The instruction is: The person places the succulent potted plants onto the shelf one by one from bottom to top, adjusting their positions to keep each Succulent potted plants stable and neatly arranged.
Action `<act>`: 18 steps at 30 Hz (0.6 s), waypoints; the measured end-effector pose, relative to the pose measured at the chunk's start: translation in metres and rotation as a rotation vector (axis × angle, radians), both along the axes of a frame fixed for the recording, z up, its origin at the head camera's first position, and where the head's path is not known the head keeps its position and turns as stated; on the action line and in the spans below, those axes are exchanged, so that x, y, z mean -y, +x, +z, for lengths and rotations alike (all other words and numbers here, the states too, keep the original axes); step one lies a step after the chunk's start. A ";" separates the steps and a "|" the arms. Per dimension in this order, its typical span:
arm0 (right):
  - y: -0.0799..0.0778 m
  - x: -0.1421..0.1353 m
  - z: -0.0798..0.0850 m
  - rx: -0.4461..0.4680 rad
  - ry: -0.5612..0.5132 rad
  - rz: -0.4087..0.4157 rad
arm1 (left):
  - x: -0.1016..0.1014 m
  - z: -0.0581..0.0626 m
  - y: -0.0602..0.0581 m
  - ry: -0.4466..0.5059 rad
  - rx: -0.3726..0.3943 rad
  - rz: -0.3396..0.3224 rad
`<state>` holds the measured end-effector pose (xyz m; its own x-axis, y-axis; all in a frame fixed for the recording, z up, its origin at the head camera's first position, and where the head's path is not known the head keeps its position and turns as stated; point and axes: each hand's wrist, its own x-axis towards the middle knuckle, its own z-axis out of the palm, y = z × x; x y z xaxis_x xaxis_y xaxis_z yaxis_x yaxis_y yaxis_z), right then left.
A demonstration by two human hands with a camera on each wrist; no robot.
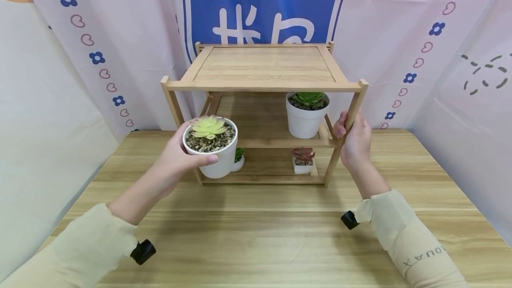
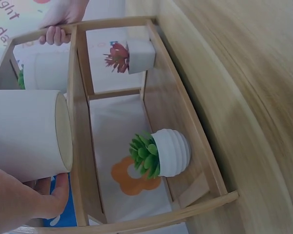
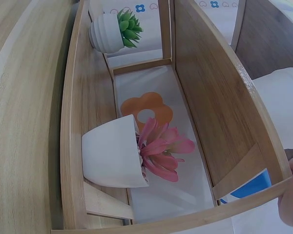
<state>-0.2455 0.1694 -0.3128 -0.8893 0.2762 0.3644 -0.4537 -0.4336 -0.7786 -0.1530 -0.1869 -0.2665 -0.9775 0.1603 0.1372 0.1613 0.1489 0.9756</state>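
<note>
My left hand (image 1: 176, 154) holds a round white pot (image 1: 218, 163) with a pale green succulent (image 1: 209, 127), thumb across its near side. The pot is in front of the left part of a three-tier wooden shelf (image 1: 260, 68). In the left wrist view this pot (image 2: 24, 136) appears beside the middle board's edge. My right hand (image 1: 357, 139) grips the shelf's right front post. A larger white pot (image 1: 306, 121) with a green succulent stands at the right of the middle tier. On the bottom tier are a red succulent (image 3: 161, 151) in a square white pot (image 3: 112, 153) and a small green succulent (image 2: 144, 153) in a ribbed white pot (image 2: 173, 152).
The shelf stands toward the back of a wood-grain table (image 1: 256, 234). Behind it hangs a patterned pale curtain (image 1: 140, 34) with a blue panel (image 1: 264, 8) bearing white characters. A black wrist camera (image 1: 143, 252) is at the left cuff, another camera (image 1: 350, 220) at the right.
</note>
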 end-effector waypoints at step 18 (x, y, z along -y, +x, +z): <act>0.000 -0.001 -0.001 0.011 -0.006 0.008 | -0.012 0.014 -0.015 0.068 -0.029 0.029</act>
